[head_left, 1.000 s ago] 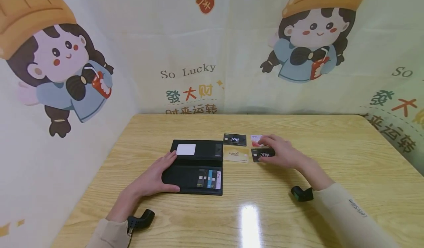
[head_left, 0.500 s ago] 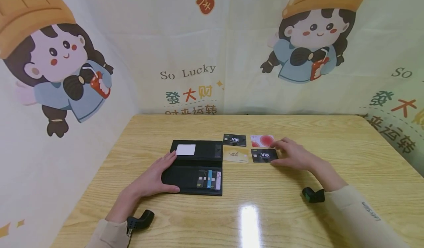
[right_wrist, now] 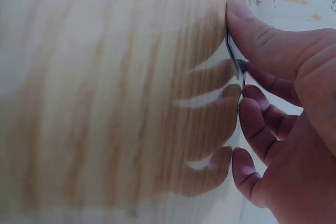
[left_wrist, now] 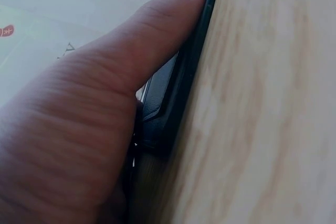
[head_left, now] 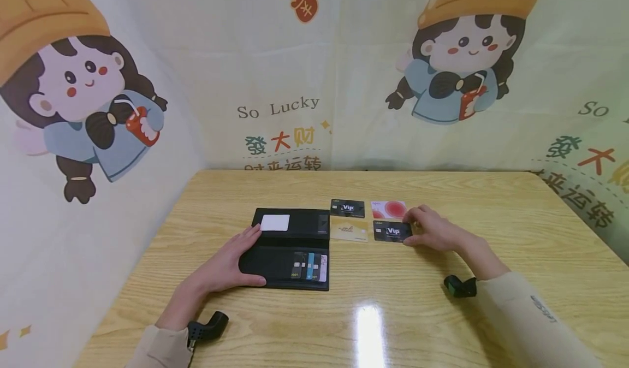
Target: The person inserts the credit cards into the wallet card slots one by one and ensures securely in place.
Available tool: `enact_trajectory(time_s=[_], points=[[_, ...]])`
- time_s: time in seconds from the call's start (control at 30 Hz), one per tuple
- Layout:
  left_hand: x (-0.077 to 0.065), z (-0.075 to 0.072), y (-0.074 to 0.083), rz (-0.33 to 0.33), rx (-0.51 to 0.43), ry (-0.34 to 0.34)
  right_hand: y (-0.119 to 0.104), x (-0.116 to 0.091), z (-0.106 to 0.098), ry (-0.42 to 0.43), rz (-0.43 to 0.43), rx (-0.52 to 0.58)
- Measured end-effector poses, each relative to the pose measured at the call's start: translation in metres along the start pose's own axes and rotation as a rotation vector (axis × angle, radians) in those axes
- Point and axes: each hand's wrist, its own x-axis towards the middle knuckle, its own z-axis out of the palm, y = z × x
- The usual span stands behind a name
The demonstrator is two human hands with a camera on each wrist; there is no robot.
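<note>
A black card wallet (head_left: pixel 275 242) lies unfolded on the table, with several cards (head_left: pixel 309 266) in its lower half and a white panel (head_left: pixel 276 223) in the upper. My left hand (head_left: pixel 223 264) rests on its left side, fingers straight and thumb along the near edge; the thumb also presses there in the left wrist view. To the right lie a black Vip card (head_left: pixel 393 231), a second black Vip card (head_left: pixel 347 208), a gold card (head_left: pixel 349 230) and a pink-red card (head_left: pixel 388 209). At the nearer Vip card's right end, my right hand (head_left: pixel 434 229) pinches its edge between thumb and curled fingers.
The wooden table (head_left: pixel 304 324) reaches back to a pale printed cloth (head_left: pixel 275 57) that hangs behind and at the sides. A black wrist camera (head_left: pixel 208 326) sits on the left wrist and another wrist camera (head_left: pixel 460 286) on the right.
My right hand has drawn back rightward from over the pink-red and nearer Vip cards to the Vip card's right end, uncovering both. The left hand stays on the wallet.
</note>
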Motion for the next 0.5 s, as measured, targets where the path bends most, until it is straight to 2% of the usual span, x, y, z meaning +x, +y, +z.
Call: enact_trajectory(time_s=[0.27, 0.5], points=[[-0.0004, 0.0005, 0.0002, 0.005, 0.005, 0.006, 0.0041, -0.0034, 0.0048, 0.047, -0.036, 0.059], [-0.0010, 0.0006, 0.0011, 0.004, -0.001, 0.004, 0.0031, -0.0052, 0.0047, 0.026, -0.020, 0.077]])
